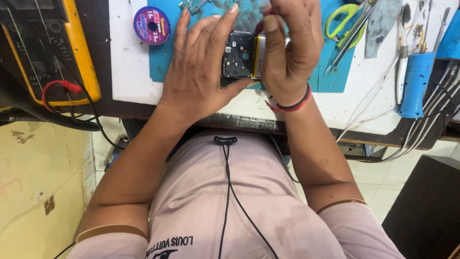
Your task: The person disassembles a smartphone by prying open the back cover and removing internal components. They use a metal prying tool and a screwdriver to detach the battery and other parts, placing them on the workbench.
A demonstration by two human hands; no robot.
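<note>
An opened phone (244, 55) with its back cover off lies on a blue work mat (165, 57), showing a black inner frame and a silvery battery. My left hand (203, 67) rests flat on the mat, fingers spread, thumb against the phone's near edge. My right hand (290, 45) hovers over the phone's right half, fingers curled around a small red-handled tool that is mostly hidden.
A purple spool of desoldering wick (152, 25) lies at the mat's left. A yellow multimeter (48, 52) with a red lead sits far left. Green-handled scissors (342, 19), tweezers (350, 41) and a blue soldering iron (416, 84) lie to the right. Cables hang off the table edge.
</note>
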